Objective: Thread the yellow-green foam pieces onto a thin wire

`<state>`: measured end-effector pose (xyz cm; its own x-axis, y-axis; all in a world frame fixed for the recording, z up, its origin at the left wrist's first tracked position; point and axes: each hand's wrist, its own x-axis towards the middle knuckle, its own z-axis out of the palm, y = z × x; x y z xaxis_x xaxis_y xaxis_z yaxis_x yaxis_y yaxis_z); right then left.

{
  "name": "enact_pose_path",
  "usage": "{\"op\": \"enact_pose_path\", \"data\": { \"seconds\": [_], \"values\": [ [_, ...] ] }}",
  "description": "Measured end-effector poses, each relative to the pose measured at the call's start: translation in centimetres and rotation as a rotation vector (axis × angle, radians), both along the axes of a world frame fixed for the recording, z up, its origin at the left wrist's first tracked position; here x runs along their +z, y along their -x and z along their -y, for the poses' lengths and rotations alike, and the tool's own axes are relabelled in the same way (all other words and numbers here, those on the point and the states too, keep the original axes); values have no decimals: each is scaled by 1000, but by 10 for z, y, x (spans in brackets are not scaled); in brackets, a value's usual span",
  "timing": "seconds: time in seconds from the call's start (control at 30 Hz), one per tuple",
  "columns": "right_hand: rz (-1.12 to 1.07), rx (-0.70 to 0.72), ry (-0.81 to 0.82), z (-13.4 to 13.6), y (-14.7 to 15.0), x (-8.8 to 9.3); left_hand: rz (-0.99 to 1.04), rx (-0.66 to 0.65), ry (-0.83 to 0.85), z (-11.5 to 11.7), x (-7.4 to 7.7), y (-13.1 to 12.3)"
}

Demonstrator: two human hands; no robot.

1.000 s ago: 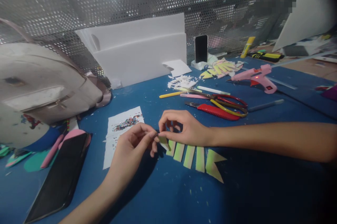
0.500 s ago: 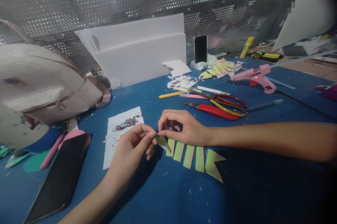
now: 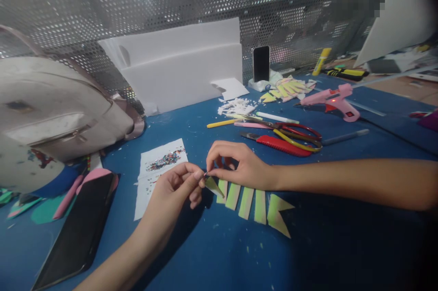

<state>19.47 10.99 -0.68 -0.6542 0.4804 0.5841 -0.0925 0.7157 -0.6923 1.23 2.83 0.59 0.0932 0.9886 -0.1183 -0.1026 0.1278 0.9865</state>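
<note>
My left hand (image 3: 178,190) is closed in a pinch on a small triangular piece (image 3: 214,187), green and cream like the fish-shaped strips beside it. At the piece's upper tip, my right hand (image 3: 234,163) pinches with thumb and forefinger; a tiny dark speck shows there, too small to name. Below the right hand lie several green-and-cream strips (image 3: 246,202) in a spaced row, ending in a forked tail piece (image 3: 278,215). Behind my left hand, a white paper sheet (image 3: 142,200) bears a scatter of small glittering coloured bits (image 3: 167,159).
Red-handled scissors (image 3: 301,132), a red cutter knife (image 3: 284,145) and pens lie beyond my right hand. A pink glue gun (image 3: 342,101) with a lit red light rests at right. A dark phone (image 3: 75,231) and a pale backpack (image 3: 58,104) occupy the left side.
Both hands stay nearly in place. The triangular piece has tilted slightly, its lower corner shifting a little right.
</note>
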Motion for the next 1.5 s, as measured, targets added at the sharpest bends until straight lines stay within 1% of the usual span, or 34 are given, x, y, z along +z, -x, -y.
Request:
{"op": "enact_pose_path", "data": {
  "seconds": [0.13, 0.37, 0.87, 0.97, 1.1, 1.23, 1.4, 1.5],
  "values": [
    [12, -13, 13, 0, 0, 1, -18, -6, 7, -1, 0, 0],
    [11, -34, -17, 0, 0, 0, -84, -23, 5, -2, 0, 2],
    [24, -61, 2, 3, 0, 2, -85, -25, 16, -2, -2, 5],
    [25, -52, 27, 3, -1, 3, -68, -25, 31, -2, -2, 4],
    [30, -14, 53, 4, 0, 3, -32, -56, 64, -2, -3, 4],
    [13, 13, 32, 3, 0, 2, -12, -59, 71, -2, -1, 4],
    [15, 4, 3, 2, -1, 2, 8, -74, 83, -2, -1, 3],
    [11, -1, -5, 2, -1, 2, 72, -79, 111, -2, -3, 4]
  ]
}}
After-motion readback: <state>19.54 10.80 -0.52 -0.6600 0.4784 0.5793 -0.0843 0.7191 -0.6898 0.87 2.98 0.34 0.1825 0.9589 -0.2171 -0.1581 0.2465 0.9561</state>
